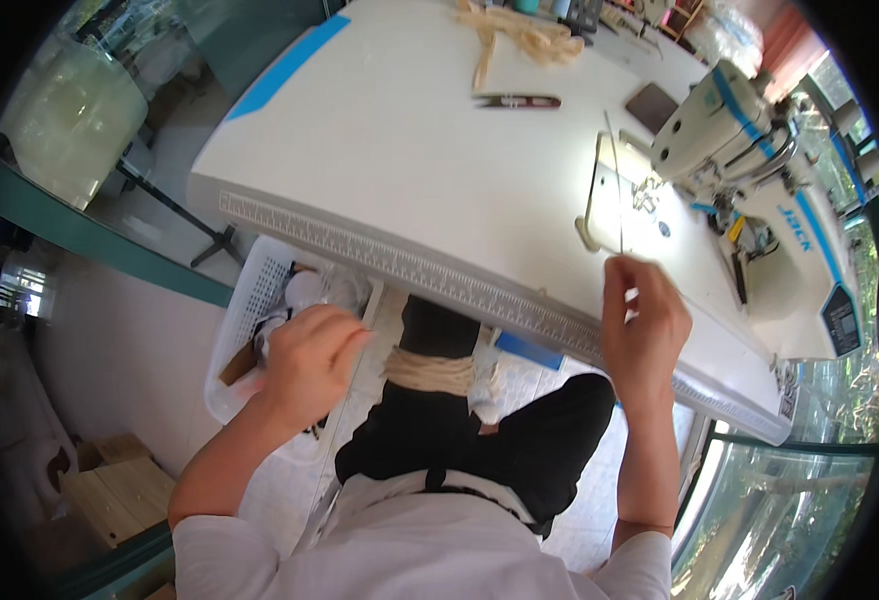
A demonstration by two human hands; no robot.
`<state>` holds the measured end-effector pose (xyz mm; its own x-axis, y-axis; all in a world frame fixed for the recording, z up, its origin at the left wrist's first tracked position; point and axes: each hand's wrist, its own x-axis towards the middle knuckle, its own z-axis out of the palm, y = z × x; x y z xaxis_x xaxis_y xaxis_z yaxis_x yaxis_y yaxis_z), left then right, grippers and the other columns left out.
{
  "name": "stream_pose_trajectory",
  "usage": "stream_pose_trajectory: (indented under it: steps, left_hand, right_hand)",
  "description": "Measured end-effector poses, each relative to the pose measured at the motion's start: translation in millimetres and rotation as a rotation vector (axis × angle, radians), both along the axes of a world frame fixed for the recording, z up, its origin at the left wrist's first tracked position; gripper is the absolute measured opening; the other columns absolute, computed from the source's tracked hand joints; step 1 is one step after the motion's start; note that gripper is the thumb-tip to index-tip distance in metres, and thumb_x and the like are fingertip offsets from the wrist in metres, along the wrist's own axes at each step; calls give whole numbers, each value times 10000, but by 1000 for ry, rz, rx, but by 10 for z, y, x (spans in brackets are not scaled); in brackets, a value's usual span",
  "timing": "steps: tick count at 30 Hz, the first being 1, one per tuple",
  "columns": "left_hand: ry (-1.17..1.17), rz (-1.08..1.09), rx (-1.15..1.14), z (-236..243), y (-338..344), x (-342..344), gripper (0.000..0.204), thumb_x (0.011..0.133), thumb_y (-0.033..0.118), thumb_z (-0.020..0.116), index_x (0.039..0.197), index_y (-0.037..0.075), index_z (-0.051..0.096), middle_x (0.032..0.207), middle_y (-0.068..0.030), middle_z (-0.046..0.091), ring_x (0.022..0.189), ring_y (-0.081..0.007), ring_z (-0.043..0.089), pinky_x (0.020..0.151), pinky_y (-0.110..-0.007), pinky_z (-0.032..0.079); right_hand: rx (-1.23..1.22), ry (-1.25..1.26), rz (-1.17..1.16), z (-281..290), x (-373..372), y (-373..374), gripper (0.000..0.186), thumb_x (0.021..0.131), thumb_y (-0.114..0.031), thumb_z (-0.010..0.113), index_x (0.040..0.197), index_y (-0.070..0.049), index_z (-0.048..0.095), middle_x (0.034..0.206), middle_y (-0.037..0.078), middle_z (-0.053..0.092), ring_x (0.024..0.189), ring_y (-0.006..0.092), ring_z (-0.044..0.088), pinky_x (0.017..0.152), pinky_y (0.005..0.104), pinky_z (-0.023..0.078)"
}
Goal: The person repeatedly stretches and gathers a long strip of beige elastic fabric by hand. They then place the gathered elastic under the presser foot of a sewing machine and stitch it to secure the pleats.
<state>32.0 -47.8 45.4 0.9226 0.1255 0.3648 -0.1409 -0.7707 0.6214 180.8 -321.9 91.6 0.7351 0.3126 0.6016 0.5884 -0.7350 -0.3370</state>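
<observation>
My left hand [314, 355] is above a white plastic basket [234, 340], its fingertips pinched; what they hold, if anything, is too small to make out. My right hand [644, 320], at the table's front edge, pinches a long thin rod [615, 180] that points up across the lit plate of the white sewing machine [727, 120]. A ruler strip [409, 270] runs along the white table's [409, 150] front edge. Beige strips [429, 372] are wrapped round my dark-clad leg between my hands.
Dark-handled snips [516, 102], beige fabric strips [524, 38] and a dark pad [649, 108] lie on the table. A blue bin [527, 350] is under it. Glass panels, a tripod stand [209, 245] and wooden boxes [114, 490] are at left. Windows line the right.
</observation>
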Motion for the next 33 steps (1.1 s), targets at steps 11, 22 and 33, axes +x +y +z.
stream_pose_trajectory:
  steps: [11,22,33]
  left_hand:
    - [-56,274,300,329,3,3255,204,822,176,624,831,-27,653,826,-221,666,771,-368,654,710,-434,523]
    - [-48,-436,-1357,1226,182,2969,236,913,46,559,1084,-116,574,1181,-202,589,1114,-255,579,919,-339,515]
    - [266,-289,-1825,452,-784,1327,175,953,35,508,1105,-44,541,1189,-201,579,1168,-315,562,1024,-385,478]
  right_hand:
    - [-346,162,-440,-41,378,79,161,814,-174,620,742,-30,625,751,142,653,693,338,641,631,434,497]
    - [198,258,-122,-245,-436,-398,114,798,12,643,876,-38,575,558,40,546,443,183,518,456,282,407]
    - [439,240,303,-612,-1250,-612,146,786,66,611,917,39,670,596,40,592,418,107,482,438,227,367]
